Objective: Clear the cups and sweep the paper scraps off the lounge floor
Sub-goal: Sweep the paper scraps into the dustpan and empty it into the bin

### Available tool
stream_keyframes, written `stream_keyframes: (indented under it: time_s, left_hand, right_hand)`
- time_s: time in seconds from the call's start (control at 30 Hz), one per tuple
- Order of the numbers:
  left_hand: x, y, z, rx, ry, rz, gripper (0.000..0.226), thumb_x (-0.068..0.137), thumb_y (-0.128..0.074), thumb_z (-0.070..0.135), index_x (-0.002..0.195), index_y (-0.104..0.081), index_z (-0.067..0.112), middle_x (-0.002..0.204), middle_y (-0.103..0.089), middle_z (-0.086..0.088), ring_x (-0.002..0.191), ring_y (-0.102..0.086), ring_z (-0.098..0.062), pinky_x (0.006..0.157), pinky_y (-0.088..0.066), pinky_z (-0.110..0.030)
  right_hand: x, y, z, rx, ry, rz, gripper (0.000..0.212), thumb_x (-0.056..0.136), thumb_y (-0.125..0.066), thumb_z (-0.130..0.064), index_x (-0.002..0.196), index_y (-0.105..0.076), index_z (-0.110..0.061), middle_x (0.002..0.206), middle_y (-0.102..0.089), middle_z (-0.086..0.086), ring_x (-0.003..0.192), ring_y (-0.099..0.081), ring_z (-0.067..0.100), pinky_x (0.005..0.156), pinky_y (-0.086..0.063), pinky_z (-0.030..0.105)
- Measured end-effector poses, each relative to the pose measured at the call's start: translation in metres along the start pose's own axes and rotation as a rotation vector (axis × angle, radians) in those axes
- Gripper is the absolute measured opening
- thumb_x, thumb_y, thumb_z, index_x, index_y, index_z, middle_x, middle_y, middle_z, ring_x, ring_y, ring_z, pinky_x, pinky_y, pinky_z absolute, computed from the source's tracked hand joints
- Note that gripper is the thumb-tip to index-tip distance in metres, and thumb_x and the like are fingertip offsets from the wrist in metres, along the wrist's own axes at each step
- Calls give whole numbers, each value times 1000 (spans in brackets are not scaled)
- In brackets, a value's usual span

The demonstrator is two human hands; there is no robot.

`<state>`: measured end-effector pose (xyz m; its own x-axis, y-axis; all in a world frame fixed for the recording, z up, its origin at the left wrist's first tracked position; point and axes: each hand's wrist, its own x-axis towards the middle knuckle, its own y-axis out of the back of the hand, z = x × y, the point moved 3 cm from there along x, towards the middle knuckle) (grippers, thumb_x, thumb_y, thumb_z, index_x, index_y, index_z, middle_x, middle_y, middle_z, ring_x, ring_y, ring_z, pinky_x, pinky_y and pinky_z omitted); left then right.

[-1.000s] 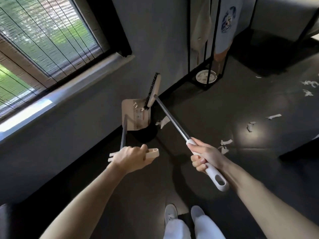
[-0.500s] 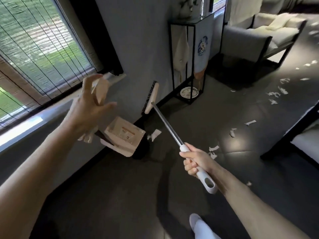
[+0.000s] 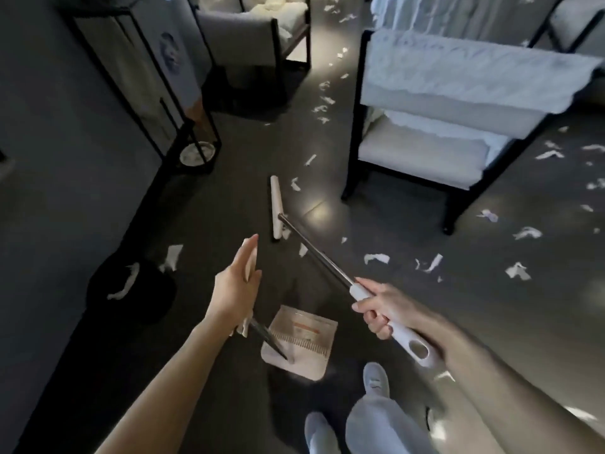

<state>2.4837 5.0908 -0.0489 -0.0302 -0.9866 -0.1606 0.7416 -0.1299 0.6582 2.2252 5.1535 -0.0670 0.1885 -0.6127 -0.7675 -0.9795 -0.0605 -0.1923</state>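
Right hand (image 3: 376, 306) is closed round the broom (image 3: 316, 251) handle, with the broom head on the floor left of the armchair (image 3: 425, 152). Left hand (image 3: 235, 283) holds the dustpan (image 3: 301, 342) by its handle, the pan hanging below. Paper scraps (image 3: 376, 258) lie around the armchair.

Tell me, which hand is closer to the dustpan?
Left. The left hand holds the dustpan by its handle; the right hand grips the broom, off to the dustpan's right, not touching it.

Pale grey trousers (image 3: 376, 427), light shoes (image 3: 376, 378), bare forearms (image 3: 157, 381)
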Motion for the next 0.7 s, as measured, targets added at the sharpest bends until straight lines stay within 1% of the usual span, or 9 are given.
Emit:
stream_keyframes:
  time_s: [0.1,0.23,0.3,0.33,0.4,0.47,0.57,0.63,0.7]
  left_hand:
    - [6,-62,45,-41,-121,-131,68,94,-54,11,145,-28,47,149,-40,9,136,-39,-15,103,-31,-17]
    - [-2,-150,120,-22,-297,-333,69,95,-52,9,144,-27,50,146,-30,21,131,-44,-15,98,-29,-3]
    - [-12,-196,160,5,-393,-416,69,94,-53,7,143,-26,48,143,-45,11,121,-51,-17,81,-25,11]
    - [-16,-221,182,32,-447,-458,69,95,-53,6,145,-27,44,139,-52,1,115,-56,-21,75,-26,11]
    - [-21,-269,229,80,-545,-545,66,96,-52,8,148,-27,38,137,-55,-10,107,-61,-27,77,-36,-1]
    - [-24,-317,277,99,-576,-597,65,96,-51,11,149,-25,39,142,-51,-7,108,-62,-26,79,-39,-10]
    - [-23,-380,343,103,-609,-623,65,97,-48,9,149,-24,40,150,-39,2,125,-52,-26,83,-27,3]
    - [-16,-416,382,124,-612,-625,64,98,-46,9,149,-24,42,151,-36,3,130,-47,-24,82,-24,5]
    - [-6,-444,419,120,-606,-620,64,99,-46,10,148,-24,45,148,-42,1,128,-49,-22,82,-30,-1]
  right_hand:
    - [-29,61,27,88,-21,121,71,93,-50,4,150,-22,-29,47,-42,-1,34,-32,5,31,-29,15]
    - [-80,141,67,167,-18,266,69,93,-50,3,149,-25,-28,45,-43,-2,34,-33,4,31,-29,15]
    - [-106,186,83,282,-15,318,66,94,-49,4,146,-28,-30,46,-43,-1,33,-32,4,30,-28,15]
    - [-119,210,89,349,-15,341,63,94,-48,4,142,-31,-32,46,-42,-1,32,-32,4,29,-27,14]
    - [-143,260,101,451,-8,372,51,94,-47,6,132,-37,-28,47,-41,0,31,-31,3,28,-26,13]
    - [-166,313,110,502,-6,402,39,94,-46,7,118,-41,-24,50,-39,1,31,-31,3,28,-25,12]
    - [-195,390,118,546,13,439,34,94,-46,7,88,-42,-26,52,-38,2,31,-31,4,28,-25,11]
    - [-211,433,116,582,24,472,34,94,-46,6,89,-43,-27,50,-40,1,32,-32,4,29,-26,12]
    - [-218,469,108,589,39,505,39,94,-47,5,110,-45,-30,50,-40,1,33,-33,5,30,-27,13]
